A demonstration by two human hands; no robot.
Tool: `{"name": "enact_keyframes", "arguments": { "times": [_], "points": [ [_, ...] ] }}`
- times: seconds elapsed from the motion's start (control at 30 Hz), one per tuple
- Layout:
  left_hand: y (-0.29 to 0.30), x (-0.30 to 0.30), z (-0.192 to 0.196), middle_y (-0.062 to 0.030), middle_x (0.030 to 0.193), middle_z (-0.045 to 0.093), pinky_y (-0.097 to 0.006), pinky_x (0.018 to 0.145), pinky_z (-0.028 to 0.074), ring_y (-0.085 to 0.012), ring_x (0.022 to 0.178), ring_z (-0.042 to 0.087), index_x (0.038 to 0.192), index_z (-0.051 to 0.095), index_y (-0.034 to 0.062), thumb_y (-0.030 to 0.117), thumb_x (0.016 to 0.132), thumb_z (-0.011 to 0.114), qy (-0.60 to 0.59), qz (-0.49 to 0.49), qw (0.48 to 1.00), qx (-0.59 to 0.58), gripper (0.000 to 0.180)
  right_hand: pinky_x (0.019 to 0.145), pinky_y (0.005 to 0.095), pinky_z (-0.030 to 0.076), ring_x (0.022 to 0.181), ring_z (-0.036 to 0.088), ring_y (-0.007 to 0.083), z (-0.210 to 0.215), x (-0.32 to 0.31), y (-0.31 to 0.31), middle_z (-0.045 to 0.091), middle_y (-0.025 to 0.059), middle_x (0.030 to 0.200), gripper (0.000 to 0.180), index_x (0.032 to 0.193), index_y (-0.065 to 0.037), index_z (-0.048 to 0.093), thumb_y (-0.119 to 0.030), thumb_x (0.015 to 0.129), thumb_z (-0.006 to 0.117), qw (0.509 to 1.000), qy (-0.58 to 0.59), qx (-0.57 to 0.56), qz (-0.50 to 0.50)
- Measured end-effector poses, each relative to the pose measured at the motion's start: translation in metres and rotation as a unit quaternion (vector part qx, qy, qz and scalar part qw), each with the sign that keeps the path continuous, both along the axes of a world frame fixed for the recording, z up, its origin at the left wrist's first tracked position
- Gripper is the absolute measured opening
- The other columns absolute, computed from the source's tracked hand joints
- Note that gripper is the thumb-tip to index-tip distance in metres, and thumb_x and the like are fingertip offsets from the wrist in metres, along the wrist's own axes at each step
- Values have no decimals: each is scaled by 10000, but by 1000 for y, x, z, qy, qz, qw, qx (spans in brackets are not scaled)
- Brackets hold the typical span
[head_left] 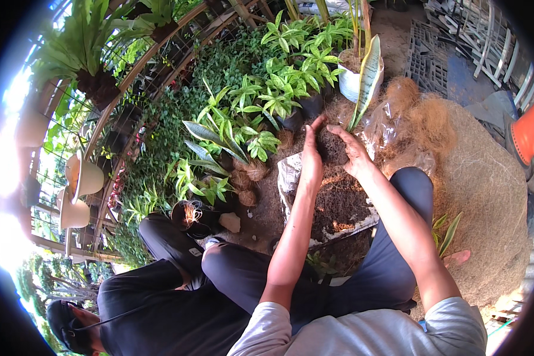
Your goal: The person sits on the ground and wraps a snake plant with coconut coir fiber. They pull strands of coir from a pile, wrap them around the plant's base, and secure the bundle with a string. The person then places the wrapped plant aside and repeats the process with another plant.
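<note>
My left hand (312, 141) is upright with its fingers stretched out, its palm turned toward the dark soil (331, 148) between my hands. Opposite it, my right hand (351, 147) has its fingers spread and bent slightly inward at the other side of that soil. Both hands look dirty. Below them lies an opened white sack (286, 181) bearing dark, crumbly potting mix (344, 199). Just beyond my right hand rises a snake plant leaf (369, 76) with yellow edges; its base is partly hidden.
Brown coconut fibre (431, 124) and clear plastic bags (381, 126) lie to the right. A white pot (351, 83) stands beyond. Leafy potted plants (305, 74) and several wrapped root balls (246, 178) are at left. A person in black (154, 302) sits close on my left.
</note>
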State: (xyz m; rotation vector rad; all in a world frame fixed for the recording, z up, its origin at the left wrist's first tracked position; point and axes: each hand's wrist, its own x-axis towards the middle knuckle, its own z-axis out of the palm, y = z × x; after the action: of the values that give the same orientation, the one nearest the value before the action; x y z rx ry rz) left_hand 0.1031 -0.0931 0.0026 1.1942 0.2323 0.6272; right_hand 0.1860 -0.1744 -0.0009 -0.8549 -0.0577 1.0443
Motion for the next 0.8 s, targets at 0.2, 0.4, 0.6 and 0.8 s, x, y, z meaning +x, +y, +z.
{"name": "enact_keyframes", "arguments": {
  "times": [0.2, 0.4, 0.6, 0.8],
  "points": [
    [-9, -7, 20, -113, 1404, 427, -381, 1104, 247, -219, 1328, 346, 1369, 455, 115, 500, 1000, 319, 143, 112, 983, -4, 549, 983, 395, 434, 1122, 559, 266, 14, -24, 2, 620, 112, 1187, 444, 1133, -60, 637, -278, 769, 769, 990, -129, -29, -49],
    [-10, -2, 0, -89, 1216, 571, -337, 1033, 332, -187, 1172, 488, 1255, 543, 41, 359, 1013, 361, 65, 153, 985, 37, 439, 1012, 349, 370, 1117, 541, 191, 1, -34, 14, 627, 91, 1149, 383, 1171, -64, 604, -255, 853, 701, 970, -217, 21, -104],
    [-8, 3, -15, -82, 1076, 616, -297, 908, 401, -148, 1015, 534, 1124, 590, 7, 288, 997, 406, 64, 206, 976, -16, 359, 1064, 365, 336, 1209, 493, 202, -4, -32, 18, 573, 82, 1251, 428, 1244, -82, 560, -280, 881, 669, 963, -246, 15, -108],
    [-3, 1, -9, -105, 1059, 622, -366, 833, 510, -204, 966, 603, 1110, 560, 12, 268, 1000, 365, 46, 189, 972, -134, 341, 948, 356, 439, 1090, 571, 200, 2, -22, 17, 621, 110, 1152, 543, 1253, -25, 523, -334, 846, 706, 985, -165, 3, -44]
  ]
}}
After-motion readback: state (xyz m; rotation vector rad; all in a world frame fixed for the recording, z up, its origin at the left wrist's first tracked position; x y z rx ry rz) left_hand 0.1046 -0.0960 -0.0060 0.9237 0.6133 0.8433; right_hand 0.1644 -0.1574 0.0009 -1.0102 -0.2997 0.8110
